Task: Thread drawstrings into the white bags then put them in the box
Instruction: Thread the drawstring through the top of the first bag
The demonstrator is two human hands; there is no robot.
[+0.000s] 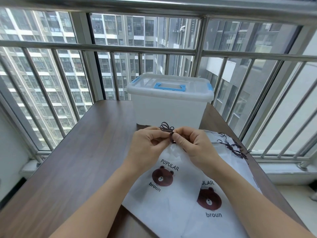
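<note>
White bags (pixel 171 200) printed with a brown bear and the word "broun" lie overlapping on the table in front of me. A dark brown drawstring (pixel 167 128) is bunched in loops above the top bag's mouth. My left hand (pixel 147 148) and my right hand (pixel 193 145) both pinch that drawstring, fingertips almost touching, just above the bag's upper edge. A translucent white box (pixel 169 109) with a blue handle and blue clips stands behind my hands, its lid closed.
A loose bundle of dark drawstrings (pixel 231 145) lies on the bags at the right. The brown wooden table (pixel 77 160) ends close to a steel balcony railing (pixel 109 48) at the back and right.
</note>
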